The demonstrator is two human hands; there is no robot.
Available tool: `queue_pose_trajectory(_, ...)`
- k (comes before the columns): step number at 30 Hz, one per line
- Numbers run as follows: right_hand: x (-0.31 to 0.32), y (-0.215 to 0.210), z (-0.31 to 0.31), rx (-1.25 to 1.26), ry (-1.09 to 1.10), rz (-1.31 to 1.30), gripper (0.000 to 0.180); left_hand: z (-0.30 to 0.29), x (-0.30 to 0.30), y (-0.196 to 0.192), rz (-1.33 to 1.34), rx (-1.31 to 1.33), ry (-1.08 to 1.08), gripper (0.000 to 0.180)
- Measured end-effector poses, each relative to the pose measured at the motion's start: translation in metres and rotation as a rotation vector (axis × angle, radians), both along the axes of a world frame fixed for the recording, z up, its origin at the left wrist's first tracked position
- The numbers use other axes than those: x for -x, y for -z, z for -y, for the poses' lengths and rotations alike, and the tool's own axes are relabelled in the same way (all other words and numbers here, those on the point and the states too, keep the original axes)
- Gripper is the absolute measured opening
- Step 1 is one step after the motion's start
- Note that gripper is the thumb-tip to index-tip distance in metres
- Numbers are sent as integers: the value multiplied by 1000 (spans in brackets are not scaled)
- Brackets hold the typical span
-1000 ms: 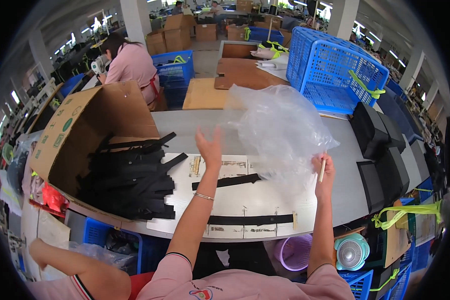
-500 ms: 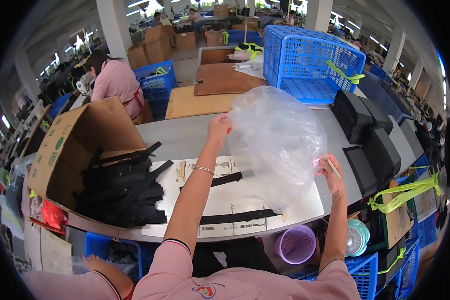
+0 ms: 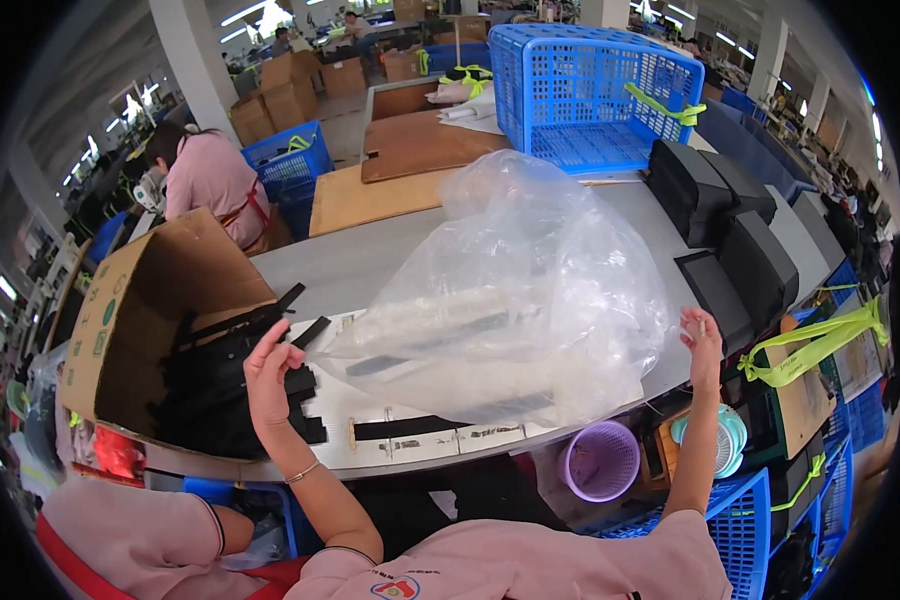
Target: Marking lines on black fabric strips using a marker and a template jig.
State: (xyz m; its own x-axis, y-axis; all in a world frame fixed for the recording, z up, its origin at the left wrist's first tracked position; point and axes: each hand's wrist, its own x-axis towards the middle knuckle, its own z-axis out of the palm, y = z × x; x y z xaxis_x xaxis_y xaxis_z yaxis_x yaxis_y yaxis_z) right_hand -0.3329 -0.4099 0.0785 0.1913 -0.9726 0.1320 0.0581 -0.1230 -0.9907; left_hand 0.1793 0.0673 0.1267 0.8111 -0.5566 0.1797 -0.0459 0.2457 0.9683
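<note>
A large clear plastic bag (image 3: 560, 290), partly puffed up, spreads over the white board (image 3: 335, 440). One end of it tapers toward my left hand (image 3: 270, 380), whose fingers pinch its edge beside the heap of black straps (image 3: 210, 390). At the bag's right side is my right hand (image 3: 703, 350), its fingers curled around a pale, pen-like stick (image 3: 701, 328); it looks apart from the plastic. Black strips show blurred through the bag, and one black strip (image 3: 410, 428) lies uncovered along the board's near edge.
An open cardboard box (image 3: 120, 310) lies on its side at left around the straps. Black box-shaped pieces (image 3: 755, 260) stand at right, below a blue crate (image 3: 595, 95). A purple basket (image 3: 602, 462) sits below the table edge. A co-worker's pink sleeve (image 3: 130, 515) is close at lower left.
My left hand has moved left and nearer, stretching the bag across the board. My right hand has shifted slightly right, away from the bag. The view has turned a little.
</note>
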Motion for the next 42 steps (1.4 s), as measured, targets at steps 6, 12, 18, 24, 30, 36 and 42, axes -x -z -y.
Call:
queue_pose_trajectory(6,-22,-10,42,-34,87,-72,47,101,-21,-7,139,-145,-86,39)
queue_pose_trajectory(12,-87,23,113,-105,123,-291,79,246,-26,80,406,-560,108,76)
queue_pose_trajectory(18,-129,43,150,91,-231,-348,31,295,0,105,387,-678,330,49)
queue_pose_trajectory(24,-177,-43,123,556,-152,-26,4,259,-38,15,526,-168,-399,28)
queue_pose_trajectory(30,-253,-101,160,459,-85,62,19,236,-101,-51,516,173,-617,26)
queue_pose_trajectory(36,-350,-100,83,732,288,-313,61,183,-164,8,631,-262,-786,50)
queue_pose_trajectory(42,-294,-57,-25,1134,-52,-578,60,140,-93,54,723,-400,-494,64)
